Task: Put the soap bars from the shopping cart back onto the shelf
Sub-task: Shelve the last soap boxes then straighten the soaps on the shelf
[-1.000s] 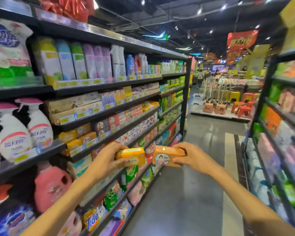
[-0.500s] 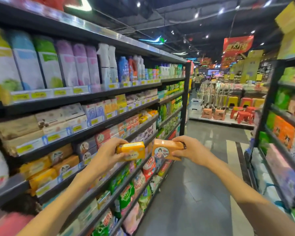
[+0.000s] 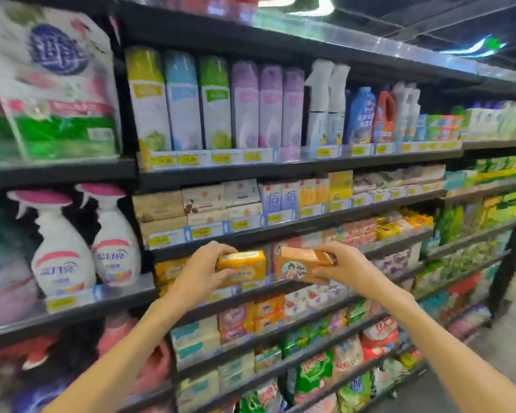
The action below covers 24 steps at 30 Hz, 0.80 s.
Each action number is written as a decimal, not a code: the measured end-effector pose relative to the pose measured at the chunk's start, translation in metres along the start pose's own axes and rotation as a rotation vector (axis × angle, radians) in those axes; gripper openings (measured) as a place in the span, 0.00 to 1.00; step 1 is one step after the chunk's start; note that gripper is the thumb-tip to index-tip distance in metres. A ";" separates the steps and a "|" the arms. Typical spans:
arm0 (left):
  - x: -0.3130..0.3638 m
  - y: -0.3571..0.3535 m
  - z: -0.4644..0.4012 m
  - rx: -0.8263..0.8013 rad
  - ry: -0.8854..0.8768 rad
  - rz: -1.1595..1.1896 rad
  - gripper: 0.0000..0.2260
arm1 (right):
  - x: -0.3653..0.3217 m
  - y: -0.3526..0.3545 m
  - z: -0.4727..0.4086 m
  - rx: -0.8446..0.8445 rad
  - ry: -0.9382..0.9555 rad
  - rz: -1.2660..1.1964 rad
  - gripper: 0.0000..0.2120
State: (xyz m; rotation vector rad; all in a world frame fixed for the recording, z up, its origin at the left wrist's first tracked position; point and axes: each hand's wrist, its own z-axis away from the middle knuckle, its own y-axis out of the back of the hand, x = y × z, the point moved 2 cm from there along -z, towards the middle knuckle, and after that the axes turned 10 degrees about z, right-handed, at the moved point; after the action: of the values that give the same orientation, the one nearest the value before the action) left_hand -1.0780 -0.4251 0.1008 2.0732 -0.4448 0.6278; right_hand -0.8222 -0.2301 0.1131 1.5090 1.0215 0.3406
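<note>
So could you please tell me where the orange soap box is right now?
In the head view, the orange soap box sits centre frame in the right hand, just right of the yellow soap bar, before the soap shelf.

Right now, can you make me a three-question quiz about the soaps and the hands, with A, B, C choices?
1. Where is the yellow soap bar?
A. In the left hand
B. On the floor
C. On the top shelf

2. What colour is the soap box in the right hand?
A. Blue
B. Orange
C. Black

3. How are the two soaps held?
A. Both lie flat on open palms
B. Each hand grips one
C. One hand holds both

Answers:
1. A, the left hand's fingers curl round the yellow bar in front of the soap shelf.
2. B, the box is orange with a small cartoon picture on its front.
3. B, one soap sits in each hand, side by side with a gap between them.
</note>
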 end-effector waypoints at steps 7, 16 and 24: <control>-0.040 0.033 0.038 0.141 0.237 -0.163 0.17 | -0.048 -0.047 -0.065 -0.100 0.269 -0.061 0.19; -0.067 0.032 0.049 0.208 0.290 -0.302 0.18 | -0.068 -0.079 -0.097 -0.164 0.383 -0.109 0.21; -0.104 0.012 0.034 0.266 0.337 -0.490 0.16 | -0.057 -0.096 -0.110 -0.154 0.387 -0.106 0.23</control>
State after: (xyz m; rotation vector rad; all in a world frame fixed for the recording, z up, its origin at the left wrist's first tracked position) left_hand -1.1590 -0.4526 0.0314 2.1532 0.3497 0.7433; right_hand -0.9718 -0.2118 0.0707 1.2699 1.3414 0.6384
